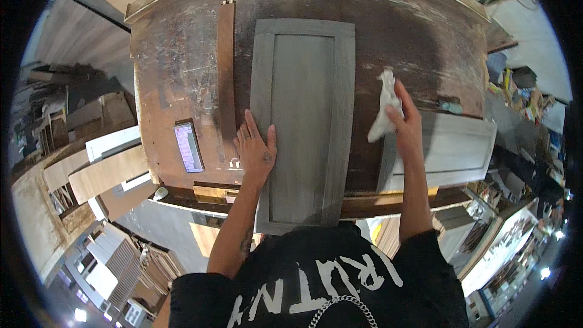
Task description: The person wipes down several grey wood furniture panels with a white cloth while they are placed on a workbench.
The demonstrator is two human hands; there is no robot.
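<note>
A grey wood-grain cabinet door with a recessed panel (pixel 304 114) lies lengthwise on the worn brown workbench (pixel 182 73), its near end reaching my body. My left hand (pixel 256 148) rests flat along the door's left edge, fingers spread, holding nothing. To the right of the door, my right hand (pixel 407 111) grips a crumpled white cloth (pixel 386 105), apart from the door. Left of the door lies a narrow brown wooden strip (pixel 226 68) with pale tenons or pegs at its ends; its near end is close to my left fingers.
A smartphone (pixel 188 146) with a lit screen lies on the bench at left. Another grey panelled door (pixel 444 146) lies at right, beyond my right forearm, partly over the bench edge. A small greenish object (pixel 450 107) sits behind it. Stacked boards (pixel 107 173) stand left of the bench.
</note>
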